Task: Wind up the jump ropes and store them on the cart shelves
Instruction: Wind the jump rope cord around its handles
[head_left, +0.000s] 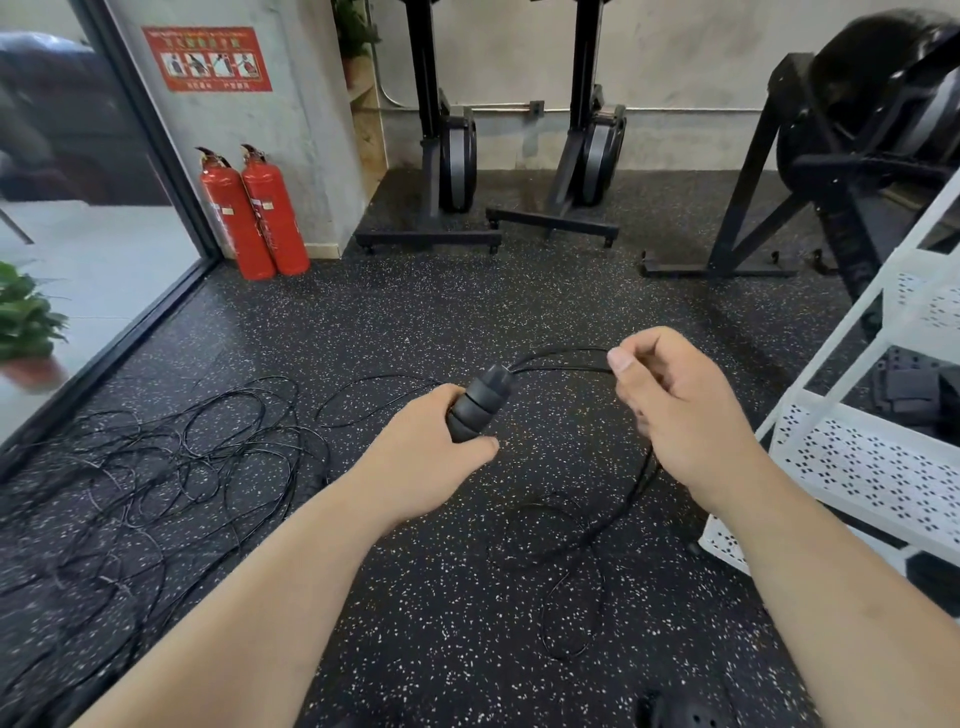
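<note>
My left hand (423, 457) grips the black ribbed handles (480, 402) of a jump rope, held above the floor at mid-frame. Its thin black cord (563, 358) runs from the handles to my right hand (675, 410), which pinches the cord between thumb and fingers. From there the cord drops in loose loops (571, 597) onto the floor below my right wrist. A tangled pile of more black jump ropes (171, 462) lies on the floor at the left. The white perforated cart (857, 462) stands at the right edge, just beyond my right hand.
Two red fire extinguishers (254, 213) stand by the concrete pillar at the back left. Black upright rowing machines (452, 156) and a larger black machine (857, 145) line the back wall. A potted plant (26, 322) sits behind the glass at far left. Dark items (909, 389) lie on a cart shelf.
</note>
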